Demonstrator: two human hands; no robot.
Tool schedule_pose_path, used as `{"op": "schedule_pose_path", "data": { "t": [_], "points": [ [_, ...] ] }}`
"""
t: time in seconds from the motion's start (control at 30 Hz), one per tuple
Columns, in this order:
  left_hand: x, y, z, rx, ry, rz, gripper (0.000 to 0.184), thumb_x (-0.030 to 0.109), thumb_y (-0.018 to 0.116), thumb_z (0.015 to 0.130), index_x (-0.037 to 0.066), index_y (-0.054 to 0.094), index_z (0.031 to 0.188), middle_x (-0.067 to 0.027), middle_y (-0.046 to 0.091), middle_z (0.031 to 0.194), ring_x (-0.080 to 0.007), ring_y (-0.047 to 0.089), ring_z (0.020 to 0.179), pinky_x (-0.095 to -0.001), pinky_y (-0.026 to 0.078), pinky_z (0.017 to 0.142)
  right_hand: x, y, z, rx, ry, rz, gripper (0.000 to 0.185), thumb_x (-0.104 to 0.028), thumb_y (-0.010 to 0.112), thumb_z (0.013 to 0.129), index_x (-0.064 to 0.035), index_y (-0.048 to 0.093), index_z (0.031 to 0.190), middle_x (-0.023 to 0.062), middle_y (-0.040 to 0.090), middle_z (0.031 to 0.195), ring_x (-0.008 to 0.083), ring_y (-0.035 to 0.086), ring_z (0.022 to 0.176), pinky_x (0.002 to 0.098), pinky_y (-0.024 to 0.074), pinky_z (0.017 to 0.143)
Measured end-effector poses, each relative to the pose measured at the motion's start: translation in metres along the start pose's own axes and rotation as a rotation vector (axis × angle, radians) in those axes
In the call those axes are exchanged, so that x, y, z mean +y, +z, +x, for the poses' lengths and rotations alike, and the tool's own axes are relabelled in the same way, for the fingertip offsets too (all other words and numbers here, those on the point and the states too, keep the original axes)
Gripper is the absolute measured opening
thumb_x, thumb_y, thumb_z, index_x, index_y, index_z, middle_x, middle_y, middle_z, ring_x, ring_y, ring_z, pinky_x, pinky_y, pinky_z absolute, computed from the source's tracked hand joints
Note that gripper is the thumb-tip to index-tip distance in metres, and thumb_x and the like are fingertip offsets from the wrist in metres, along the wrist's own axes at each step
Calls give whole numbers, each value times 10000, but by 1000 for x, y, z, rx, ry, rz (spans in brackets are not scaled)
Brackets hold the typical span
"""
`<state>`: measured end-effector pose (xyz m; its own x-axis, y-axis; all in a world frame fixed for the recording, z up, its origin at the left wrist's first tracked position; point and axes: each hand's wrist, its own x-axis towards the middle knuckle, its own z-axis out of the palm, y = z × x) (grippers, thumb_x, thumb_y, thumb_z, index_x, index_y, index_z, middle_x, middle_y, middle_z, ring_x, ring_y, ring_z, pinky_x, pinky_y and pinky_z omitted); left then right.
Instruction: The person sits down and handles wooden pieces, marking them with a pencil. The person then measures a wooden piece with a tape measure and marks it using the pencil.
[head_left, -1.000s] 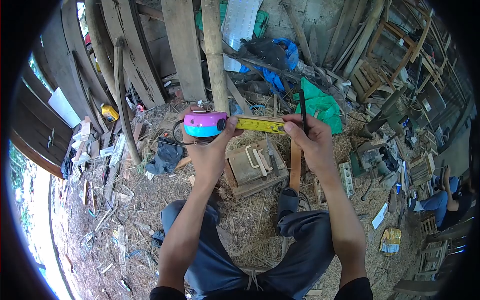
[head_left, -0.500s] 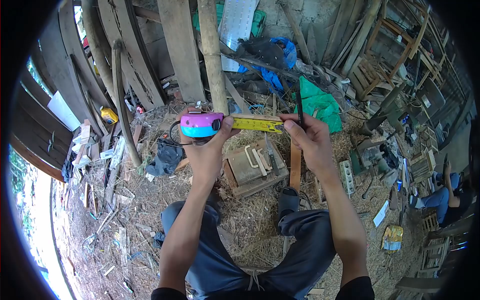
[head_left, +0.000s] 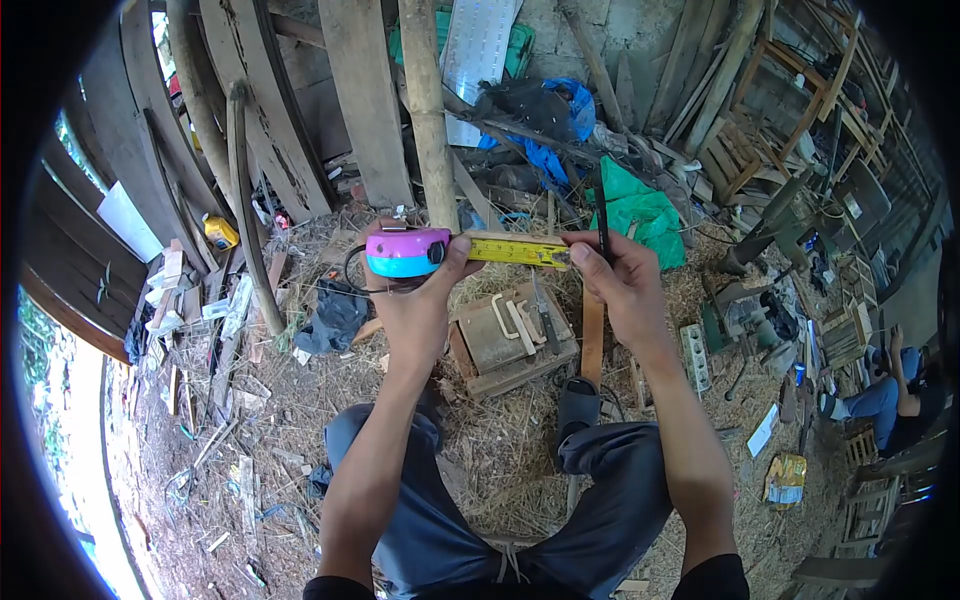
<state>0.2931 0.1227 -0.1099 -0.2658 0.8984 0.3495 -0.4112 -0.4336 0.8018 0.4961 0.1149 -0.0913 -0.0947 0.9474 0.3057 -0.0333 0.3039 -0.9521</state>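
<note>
My left hand (head_left: pixel 415 305) is closed around a pink and blue tape measure (head_left: pixel 405 253), its thumb at the mouth of the case. A short length of yellow blade (head_left: pixel 515 251) stretches out to the right. Along the blade's upper edge runs a thin wooden strip (head_left: pixel 520 237). My right hand (head_left: pixel 622 285) pinches the far end of the strip at the blade's tip, and a dark pen-like stick (head_left: pixel 601 215) stands up between its fingers. Below, a wooden block (head_left: pixel 490 340) on the ground carries a knife (head_left: pixel 545 315) and several small pale wooden pieces (head_left: pixel 517 325).
Wooden planks (head_left: pixel 365 110) and a bamboo post (head_left: pixel 427 120) stand ahead. A green sheet (head_left: pixel 640 215) lies at the right, near a power strip (head_left: pixel 694 355). Another person (head_left: pixel 890 390) sits at the far right. Straw and wood scraps litter the ground.
Both hands keep their grip on the tape measure and strip. The whole view has shifted very slightly; nothing else visibly differs.
</note>
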Motion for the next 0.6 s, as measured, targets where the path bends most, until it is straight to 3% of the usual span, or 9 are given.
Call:
{"op": "schedule_pose_path", "data": {
  "t": [0.2, 0.6],
  "points": [
    [-2, -1, 2, 2, -8, -1, 499, -30, 674, 822, 65, 357, 1195, -114, 568, 993, -223, 644, 902, -411, 613, 755, 10, -6, 3, -48, 7, 104, 237, -160, 567, 949, -1, 645, 1106, -95, 459, 610, -15, 297, 483, 211, 185, 436],
    [0, 0, 1, 7, -9, 6, 491, -32, 671, 824, 60, 359, 1193, -110, 576, 980, -220, 644, 896, -414, 612, 752, 11, -6, 2, -57, 5, 131, 244, -121, 555, 944, 2, 630, 1141, -79, 508, 640, -20, 306, 493, 202, 189, 436]
  ]
}}
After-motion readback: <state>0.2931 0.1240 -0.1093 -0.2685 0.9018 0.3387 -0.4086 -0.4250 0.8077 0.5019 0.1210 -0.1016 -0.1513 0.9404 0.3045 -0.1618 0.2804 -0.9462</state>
